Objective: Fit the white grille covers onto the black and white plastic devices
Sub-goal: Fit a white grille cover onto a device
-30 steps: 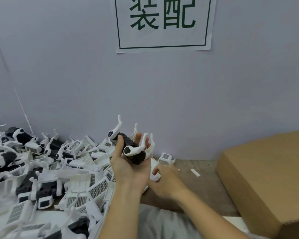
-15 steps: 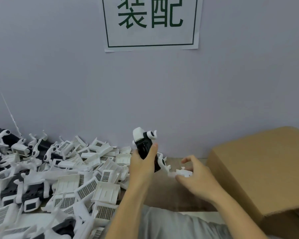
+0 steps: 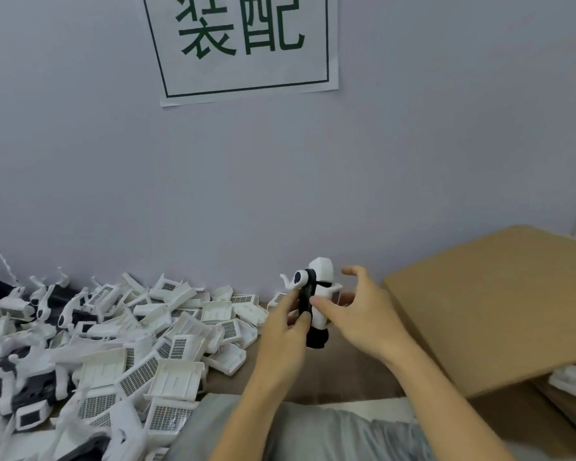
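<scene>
The left hand (image 3: 285, 331) is raised over the table edge, fingers curled round the black and white device (image 3: 313, 304), which it holds upright above the brown tabletop (image 3: 356, 377). The right hand (image 3: 363, 314) sits just beside it, thumb pressed to the device's white side, the other fingers spread and loosely bent; whether they bear on a grille cover is unclear behind the blur. Half a second earlier the right hand was apart, low over the table, holding a small white part. The device is smooth moulded plastic with a rounded white head. Ribbed white grille covers (image 3: 167, 354) lie heaped at left. A cardboard box (image 3: 496, 304) stands at right.
</scene>
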